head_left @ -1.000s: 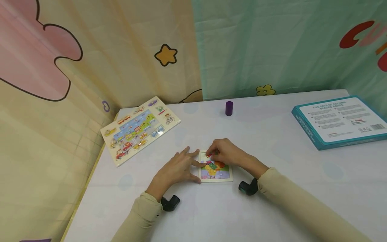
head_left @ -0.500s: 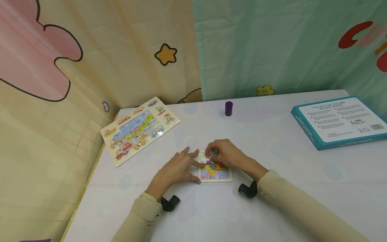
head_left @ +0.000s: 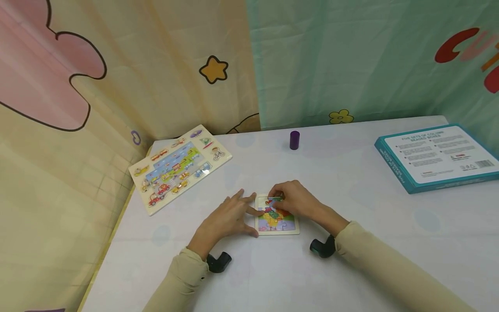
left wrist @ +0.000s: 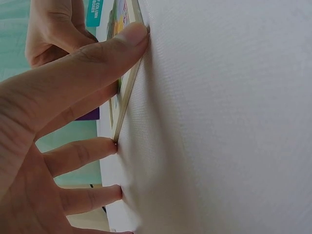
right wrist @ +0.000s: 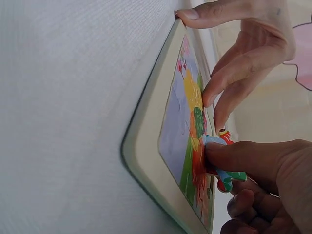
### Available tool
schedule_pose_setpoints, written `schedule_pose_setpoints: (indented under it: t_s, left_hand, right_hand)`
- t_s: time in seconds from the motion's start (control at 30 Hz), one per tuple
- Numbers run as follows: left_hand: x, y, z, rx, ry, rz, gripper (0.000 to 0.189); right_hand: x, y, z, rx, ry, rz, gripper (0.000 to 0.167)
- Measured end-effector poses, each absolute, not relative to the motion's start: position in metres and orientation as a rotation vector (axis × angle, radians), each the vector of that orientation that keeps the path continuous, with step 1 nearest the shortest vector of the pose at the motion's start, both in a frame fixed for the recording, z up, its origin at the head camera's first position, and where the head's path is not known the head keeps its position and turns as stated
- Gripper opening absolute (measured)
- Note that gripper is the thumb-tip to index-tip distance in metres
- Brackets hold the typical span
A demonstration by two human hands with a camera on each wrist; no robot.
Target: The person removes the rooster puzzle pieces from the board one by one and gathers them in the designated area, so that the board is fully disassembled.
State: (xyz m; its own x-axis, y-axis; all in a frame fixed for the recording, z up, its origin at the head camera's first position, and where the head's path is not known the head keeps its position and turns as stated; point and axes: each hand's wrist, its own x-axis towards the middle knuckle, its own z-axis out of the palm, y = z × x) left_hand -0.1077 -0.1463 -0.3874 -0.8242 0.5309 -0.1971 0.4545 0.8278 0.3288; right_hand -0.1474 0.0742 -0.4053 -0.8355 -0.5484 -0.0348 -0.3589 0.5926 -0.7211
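A small jigsaw puzzle in a pale wooden frame [head_left: 278,232] lies mid-table, showing a colourful cartoon picture. My left hand [head_left: 231,217] is spread along its left side, thumb at the near corner; in the left wrist view the thumb [left wrist: 132,35] touches the frame's edge. Another finger reaches onto the picture. Over the upper part of the puzzle, my right hand [head_left: 297,198] pinches a jigsaw piece [right wrist: 238,176] coloured red, green and light blue. In the right wrist view it is tilted, close over the picture. My right thumb and fingers partly hide the piece.
A wooden vehicle puzzle board [head_left: 192,181] lies at the back left. A purple cylinder [head_left: 294,140] stands near the table's back edge. A flat teal box [head_left: 407,175] with printed text lies at the right. Printed curtains [head_left: 339,56] hang behind the white table.
My right hand has shifted slightly right and turned a little, with the jigsaw piece still in its fingers. The left hand and the frame stay where they were.
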Motion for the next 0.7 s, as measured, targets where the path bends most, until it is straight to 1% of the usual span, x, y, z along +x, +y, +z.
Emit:
schedule_pose_setpoints:
  t_s: [0.27, 0.47, 0.63, 0.7]
  left_hand:
    - [-0.1077, -0.1467, -0.3872, 0.763, 2.732, 0.392, 0.058]
    - [-0.1075, -0.1469, -0.3867, 0.763, 2.730, 0.395, 0.058]
    - [-0.1077, -0.1469, -0.3864, 0.763, 2.727, 0.396, 0.057]
    - [-0.1078, -0.1469, -0.3863, 0.759, 2.723, 0.399, 0.057]
  right_hand:
    - [-0.1468, 0.0728, -0.4046, -0.745, 2.538, -1.071, 0.013]
    - [-0.1472, 0.0725, -0.4033, -0.783, 2.550, -1.030, 0.014]
    - [-0.1492, 0.0744, -0.4027, -0.699, 2.549, -1.137, 0.020]
    - [-0.1504, 0.0762, -0.4025, -0.653, 2.537, -1.206, 0.020]
